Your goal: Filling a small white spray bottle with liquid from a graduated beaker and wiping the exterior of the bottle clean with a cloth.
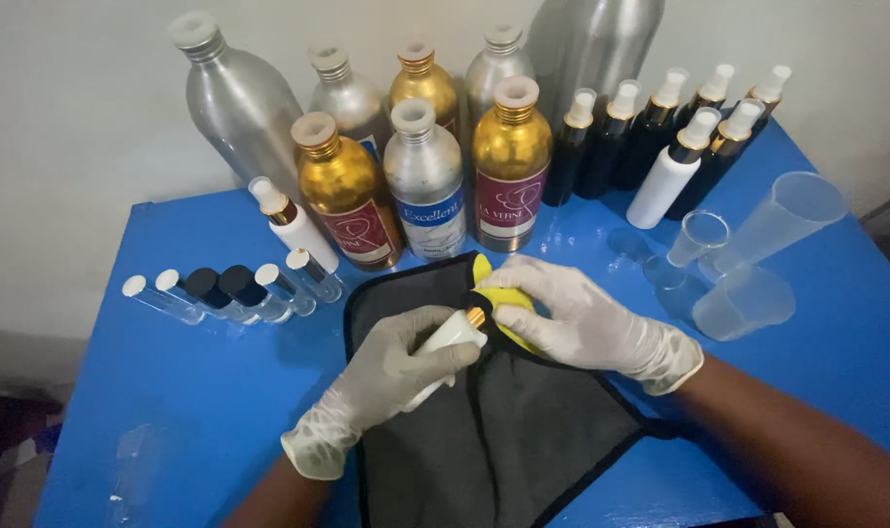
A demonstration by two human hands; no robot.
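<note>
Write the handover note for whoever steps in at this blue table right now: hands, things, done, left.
Left hand: gloved, gripping a small white bottle with a gold collar, tilted toward the right.
Right hand: gloved, pressing a yellow cloth against the bottle's neck.
Both hands work over a dark grey mat on the blue table.
Done: the bottle is in hand, with the cloth at its top.
Left: the bottle's cap is not visible; it cannot be told whether it is off or under the cloth. Small vials, spray bottles and clear cups stand untouched.
</note>
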